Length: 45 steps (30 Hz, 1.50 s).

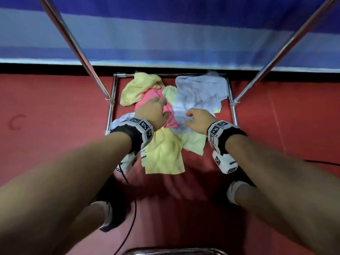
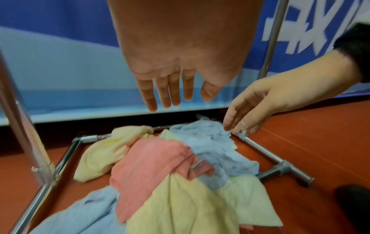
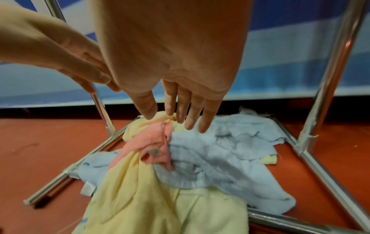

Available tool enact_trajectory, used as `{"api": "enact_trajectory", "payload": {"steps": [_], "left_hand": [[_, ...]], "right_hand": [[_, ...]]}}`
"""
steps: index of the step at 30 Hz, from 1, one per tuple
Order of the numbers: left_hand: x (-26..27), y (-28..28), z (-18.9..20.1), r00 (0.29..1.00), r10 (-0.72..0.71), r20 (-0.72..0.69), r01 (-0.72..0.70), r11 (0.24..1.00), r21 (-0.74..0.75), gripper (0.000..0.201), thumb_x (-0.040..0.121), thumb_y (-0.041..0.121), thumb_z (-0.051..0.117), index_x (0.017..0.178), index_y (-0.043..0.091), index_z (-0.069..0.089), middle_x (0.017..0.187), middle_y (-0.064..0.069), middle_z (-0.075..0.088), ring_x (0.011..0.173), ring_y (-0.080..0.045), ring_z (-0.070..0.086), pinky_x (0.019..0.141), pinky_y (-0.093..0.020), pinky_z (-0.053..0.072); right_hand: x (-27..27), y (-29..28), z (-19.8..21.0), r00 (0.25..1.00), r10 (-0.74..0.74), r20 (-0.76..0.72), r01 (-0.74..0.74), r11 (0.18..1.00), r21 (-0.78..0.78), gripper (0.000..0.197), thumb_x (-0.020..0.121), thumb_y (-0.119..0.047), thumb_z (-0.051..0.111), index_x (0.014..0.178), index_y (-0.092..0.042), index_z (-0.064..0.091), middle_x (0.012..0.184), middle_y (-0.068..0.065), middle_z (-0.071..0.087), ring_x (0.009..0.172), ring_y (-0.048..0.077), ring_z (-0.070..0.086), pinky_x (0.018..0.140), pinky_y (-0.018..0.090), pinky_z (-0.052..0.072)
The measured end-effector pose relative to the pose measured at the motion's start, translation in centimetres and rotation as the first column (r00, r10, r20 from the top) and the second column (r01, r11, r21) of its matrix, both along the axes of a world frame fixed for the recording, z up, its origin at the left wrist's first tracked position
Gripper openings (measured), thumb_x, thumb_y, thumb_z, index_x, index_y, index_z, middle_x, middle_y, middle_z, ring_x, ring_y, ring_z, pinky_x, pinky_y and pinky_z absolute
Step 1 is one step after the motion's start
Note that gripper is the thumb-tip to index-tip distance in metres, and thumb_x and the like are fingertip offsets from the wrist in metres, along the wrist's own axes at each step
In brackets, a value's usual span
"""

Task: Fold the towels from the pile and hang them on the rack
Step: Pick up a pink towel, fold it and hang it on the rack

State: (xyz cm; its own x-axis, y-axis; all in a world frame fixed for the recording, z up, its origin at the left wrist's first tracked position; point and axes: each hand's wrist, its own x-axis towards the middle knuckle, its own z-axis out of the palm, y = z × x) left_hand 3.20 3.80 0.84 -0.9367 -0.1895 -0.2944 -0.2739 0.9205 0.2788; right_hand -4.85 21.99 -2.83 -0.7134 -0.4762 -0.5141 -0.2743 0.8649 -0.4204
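While both hands reach down over the pile of towels (image 1: 165,115), neither holds anything. At centre frame in the head view, the left hand (image 1: 152,113) hovers above the pink towel (image 1: 147,97) with fingers straight and relaxed; the right hand (image 1: 199,120) hangs over the blue towel (image 1: 200,92), fingers loosely spread. Yellow towels (image 1: 163,153) lie crumpled below and to the upper left of the pink one. All the towels rest on the red floor (image 1: 55,111), inside the base bars of the metal rack (image 1: 110,111), whose poles rise toward the upper corners.
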Motion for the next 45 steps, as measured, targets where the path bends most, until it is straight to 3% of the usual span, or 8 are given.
{"api": "enact_trajectory", "payload": {"steps": [17, 23, 28, 32, 35, 40, 43, 45], "left_hand": [[-2.0, -5.3, -5.8, 0.973, 0.003, 0.232, 0.008, 0.999, -0.045, 0.053, 0.094, 0.026, 0.061, 0.142, 0.012, 0.041, 0.139, -0.009, 0.044, 0.126, -0.030, 0.049, 0.088, -0.042, 0.045], [-3.3, -4.6, -3.0, 0.985, -0.068, 0.156, 0.060, 0.997, 0.056, 0.087, 0.084, 0.028, 0.074, 0.155, 0.018, 0.025, 0.152, -0.006, 0.039, 0.135, -0.029, 0.045, 0.103, -0.044, 0.046], [-3.1, -2.6, 1.6, 0.995, -0.100, 0.019, 0.099, 0.994, 0.039, 0.048, 0.084, 0.031, 0.068, 0.127, 0.013, 0.057, 0.128, -0.012, 0.058, 0.118, -0.033, 0.058, 0.095, -0.041, 0.050], [-2.1, -1.2, 7.3, 0.975, 0.046, -0.218, -0.021, 0.993, 0.120, 0.023, 0.088, 0.026, 0.067, 0.101, 0.008, 0.064, 0.103, -0.019, 0.069, 0.098, -0.039, 0.063, 0.072, -0.033, 0.038], [-0.9, 0.2, 12.0, 0.935, 0.180, -0.307, -0.081, 0.947, 0.310, 0.030, 0.076, 0.029, 0.055, 0.095, 0.008, 0.066, 0.094, -0.021, 0.071, 0.091, -0.039, 0.065, 0.075, -0.039, 0.048], [1.6, 2.8, 18.7, 0.884, 0.372, -0.283, -0.055, 0.685, 0.727, 0.008, 0.080, 0.017, 0.059, 0.077, 0.020, 0.066, 0.069, 0.001, 0.062, 0.064, -0.013, 0.054, 0.063, -0.029, 0.047], [3.2, 3.5, 19.9, 0.899, 0.391, -0.199, -0.059, 0.558, 0.828, 0.011, 0.095, 0.011, 0.060, 0.092, 0.011, 0.071, 0.084, -0.007, 0.066, 0.075, -0.014, 0.058, 0.069, -0.025, 0.050], [4.3, 3.0, 19.7, 0.923, 0.315, -0.221, -0.049, 0.668, 0.743, 0.026, 0.091, 0.033, 0.070, 0.092, 0.007, 0.069, 0.082, -0.004, 0.065, 0.074, -0.012, 0.056, 0.070, -0.029, 0.049]], "right_hand": [[-0.3, -9.1, -9.0, 0.993, 0.034, -0.111, -0.029, 0.998, 0.049, 0.029, 0.099, -0.022, 0.062, 0.124, -0.008, 0.062, 0.113, 0.016, 0.069, 0.102, 0.036, 0.069, 0.080, 0.041, 0.058], [-1.2, -7.5, -2.1, 0.992, -0.114, 0.060, 0.128, 0.923, -0.363, 0.016, 0.090, -0.012, 0.073, 0.104, -0.008, 0.080, 0.083, 0.003, 0.075, 0.071, 0.011, 0.064, 0.077, 0.026, 0.054], [-2.4, -5.8, 8.9, 0.989, 0.150, 0.006, -0.137, 0.913, -0.385, 0.010, 0.095, -0.011, 0.071, 0.092, -0.007, 0.079, 0.079, -0.003, 0.067, 0.061, -0.005, 0.055, 0.063, 0.004, 0.037], [-2.4, -3.4, 16.3, 0.998, 0.052, 0.031, -0.035, 0.915, -0.401, 0.022, 0.101, -0.021, 0.063, 0.108, -0.002, 0.074, 0.094, 0.004, 0.066, 0.077, 0.010, 0.059, 0.070, 0.018, 0.048], [-0.9, -1.7, 20.6, 0.994, -0.105, -0.008, 0.090, 0.891, -0.446, 0.046, 0.107, -0.040, 0.050, 0.073, -0.011, 0.062, 0.072, 0.007, 0.058, 0.061, 0.018, 0.048, 0.063, 0.029, 0.043], [2.8, 0.6, 24.7, 0.923, -0.381, -0.044, 0.266, 0.719, -0.642, 0.050, 0.102, -0.052, 0.051, 0.072, -0.016, 0.066, 0.070, 0.000, 0.061, 0.064, 0.013, 0.054, 0.061, 0.019, 0.043], [5.2, 2.5, 24.8, 0.975, -0.219, 0.023, 0.163, 0.651, -0.742, 0.030, 0.092, -0.042, 0.075, 0.085, -0.013, 0.074, 0.084, -0.003, 0.070, 0.075, 0.007, 0.060, 0.072, 0.023, 0.049], [5.7, 3.4, 24.4, 0.993, -0.089, -0.081, 0.006, 0.710, -0.704, 0.030, 0.088, -0.034, 0.081, 0.093, -0.005, 0.074, 0.084, 0.003, 0.072, 0.075, 0.005, 0.059, 0.073, 0.026, 0.050]]}}
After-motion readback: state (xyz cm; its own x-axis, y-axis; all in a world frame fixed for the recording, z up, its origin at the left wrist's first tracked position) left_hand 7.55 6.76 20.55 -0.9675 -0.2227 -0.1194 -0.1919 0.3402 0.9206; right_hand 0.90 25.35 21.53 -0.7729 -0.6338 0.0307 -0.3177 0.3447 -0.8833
